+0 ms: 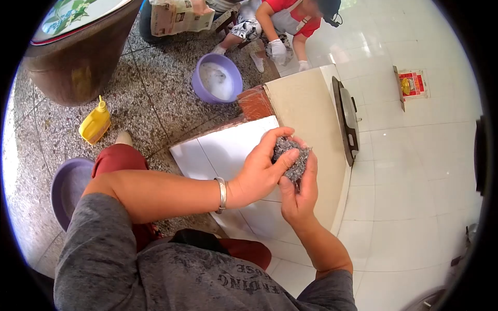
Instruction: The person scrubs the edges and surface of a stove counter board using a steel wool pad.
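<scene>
A grey steel wool scrubber (291, 158) is held between both of my hands, over the white tiled top. My left hand (262, 166), with a silver bangle (221, 195) at its wrist, closes on the scrubber from the left, its thumb pressed across the front. Fingers of my right hand (302, 194) wrap the lower right side of the same scrubber. Parts of the scrubber are hidden by the fingers. Below the hands lie white tiles (231, 147) and a cream-coloured panel (303, 98).
A purple basin (236, 85) of sudsy water stands on the speckled floor, near another person (290, 20) wearing white gloves. A yellow bottle (95, 124), a second purple basin (59, 194) and a large brown pot (78, 72) are at left. A dark-framed cooktop (346, 119) lies beyond the panel.
</scene>
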Motion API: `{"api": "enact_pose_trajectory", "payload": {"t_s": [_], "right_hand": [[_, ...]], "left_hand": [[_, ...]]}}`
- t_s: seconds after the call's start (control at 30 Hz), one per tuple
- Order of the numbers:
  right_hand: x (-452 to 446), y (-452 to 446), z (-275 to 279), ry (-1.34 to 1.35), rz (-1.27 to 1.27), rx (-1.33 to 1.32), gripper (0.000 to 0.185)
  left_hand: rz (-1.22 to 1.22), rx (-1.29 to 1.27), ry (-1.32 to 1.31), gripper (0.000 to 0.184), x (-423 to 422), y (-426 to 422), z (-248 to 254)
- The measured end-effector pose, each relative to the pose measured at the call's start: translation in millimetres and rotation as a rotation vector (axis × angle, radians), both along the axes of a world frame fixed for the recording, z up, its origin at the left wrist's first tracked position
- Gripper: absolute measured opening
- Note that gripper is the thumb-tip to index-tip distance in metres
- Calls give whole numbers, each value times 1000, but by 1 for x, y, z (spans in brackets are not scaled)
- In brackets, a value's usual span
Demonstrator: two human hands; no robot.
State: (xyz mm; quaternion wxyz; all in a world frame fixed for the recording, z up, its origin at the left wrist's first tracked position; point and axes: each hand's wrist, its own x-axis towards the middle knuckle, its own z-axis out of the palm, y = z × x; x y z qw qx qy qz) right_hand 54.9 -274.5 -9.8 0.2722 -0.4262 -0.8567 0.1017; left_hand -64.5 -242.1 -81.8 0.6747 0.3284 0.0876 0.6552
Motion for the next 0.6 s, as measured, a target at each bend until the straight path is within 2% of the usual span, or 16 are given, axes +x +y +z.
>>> {"api": "enact_pose_trajectory", "payload": {"t_s": [0.07, 0.17, 0.23, 0.3, 0.33, 0.4, 0.43, 0.5, 0.53, 0.6], "right_hand": [[3, 0, 5, -105, -64, 73, 52], [5, -2, 17, -37, -192, 71, 46], [4, 3, 33, -63, -178, 137, 44], [-2, 9, 53, -149, -142, 242, 47], [-3, 12, 52, -151, -143, 241, 47], [-1, 16, 46, -225, -157, 264, 53], [11, 20, 38, -344, -142, 307, 61], [22, 27, 27, -576, -73, 334, 54], [26, 29, 22, -661, -53, 327, 51], [28, 30, 18, -686, -67, 354, 46]], "left_hand": [[130, 142, 184, 37, 2, 4, -3], [143, 168, 184, 34, -1, 2, 1], [174, 211, 200, 33, -5, 4, 2], [459, 310, 379, 33, -11, 15, 2], [456, 308, 377, 33, -14, 25, 0], [713, 239, 456, 36, -25, 53, -8], [826, 222, 511, 36, -31, 70, -16], [977, 123, 656, 41, -38, 99, -35], [973, 120, 654, 41, -35, 107, -42], [583, -81, 677, 46, -28, 115, -54]]}}
